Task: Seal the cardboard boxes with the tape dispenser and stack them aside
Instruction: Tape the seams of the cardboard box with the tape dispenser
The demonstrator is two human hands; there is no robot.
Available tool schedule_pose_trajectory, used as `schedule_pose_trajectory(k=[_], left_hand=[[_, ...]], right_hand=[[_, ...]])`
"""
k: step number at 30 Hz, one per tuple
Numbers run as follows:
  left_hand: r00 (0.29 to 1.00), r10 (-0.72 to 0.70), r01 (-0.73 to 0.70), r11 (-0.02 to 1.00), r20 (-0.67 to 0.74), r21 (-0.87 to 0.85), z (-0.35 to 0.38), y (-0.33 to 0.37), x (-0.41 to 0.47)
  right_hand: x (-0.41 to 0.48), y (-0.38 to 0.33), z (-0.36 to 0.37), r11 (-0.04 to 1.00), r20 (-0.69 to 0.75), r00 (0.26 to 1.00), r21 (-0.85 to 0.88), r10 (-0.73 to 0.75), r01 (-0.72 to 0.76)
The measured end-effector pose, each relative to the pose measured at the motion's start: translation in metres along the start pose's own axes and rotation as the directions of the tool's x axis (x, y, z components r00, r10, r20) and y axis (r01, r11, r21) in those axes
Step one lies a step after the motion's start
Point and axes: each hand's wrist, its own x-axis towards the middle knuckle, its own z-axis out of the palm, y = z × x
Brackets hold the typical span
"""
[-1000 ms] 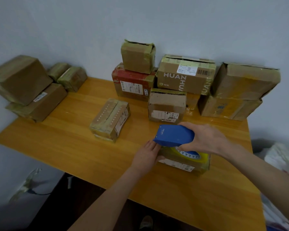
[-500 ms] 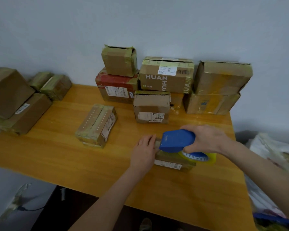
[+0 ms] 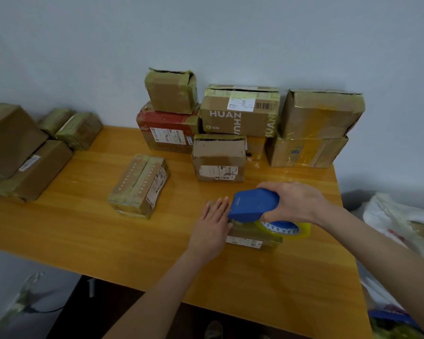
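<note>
A small flat cardboard box (image 3: 251,238) lies on the wooden table (image 3: 88,241) near its front right. My left hand (image 3: 212,225) presses flat on the box's left end with straight fingers. My right hand (image 3: 295,203) grips the blue tape dispenser (image 3: 253,205), which sits on top of the box; its yellowish tape roll (image 3: 285,228) shows under my palm. Most of the box top is hidden by the dispenser and my hands.
A taped box (image 3: 140,185) lies at mid-table. Several boxes are stacked along the back wall (image 3: 240,111) and at the left edge (image 3: 22,152). A white plastic bag (image 3: 399,223) sits off the table's right side.
The camera view has shifted, so the boxes sit elsewhere in frame. My left hand slid further onto the box's left end. The dispenser stays over the box in my right hand.
</note>
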Motion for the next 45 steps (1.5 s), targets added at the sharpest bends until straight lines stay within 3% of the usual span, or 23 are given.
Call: schedule_pose_trajectory(k=[11,16,18,23,28,33,40,45], left_hand=[[0.999,-0.013,0.012,0.999,0.031,0.05,-0.003,-0.006,0.004],[0.997,0.037,-0.044,0.994,0.068,0.099,0.001,-0.009,0.001],[0.995,0.062,-0.071,0.989,0.072,0.127,-0.002,-0.019,0.003],[0.992,-0.005,-0.009,0.995,0.127,0.104,-0.016,-0.047,0.002],[0.986,-0.166,0.166,0.985,0.005,-0.052,-0.012,-0.011,0.009],[0.987,-0.161,0.162,0.986,-0.022,0.036,-0.001,-0.001,0.009],[0.989,-0.15,0.151,0.987,-0.012,0.062,0.001,-0.005,0.011],[0.989,-0.149,0.15,0.985,-0.017,0.082,0.0,-0.004,0.011]], right_hand=[[-0.014,0.043,-0.014,0.98,0.124,0.992,0.198,-0.014,-0.011],[-0.016,0.041,0.002,0.996,0.099,0.994,0.07,0.043,-0.05],[-0.016,0.039,0.0,0.993,0.086,0.995,0.1,0.053,-0.061],[-0.005,0.009,0.007,0.998,0.03,0.999,0.062,0.025,-0.027],[-0.001,0.005,0.006,0.998,0.065,0.997,0.046,0.036,-0.039],[-0.007,0.012,0.006,0.999,0.07,0.997,0.043,0.029,-0.032],[-0.022,0.041,0.002,0.986,0.06,0.998,0.166,0.006,-0.016],[-0.032,0.069,0.017,0.973,0.111,0.992,0.216,0.058,-0.081]])
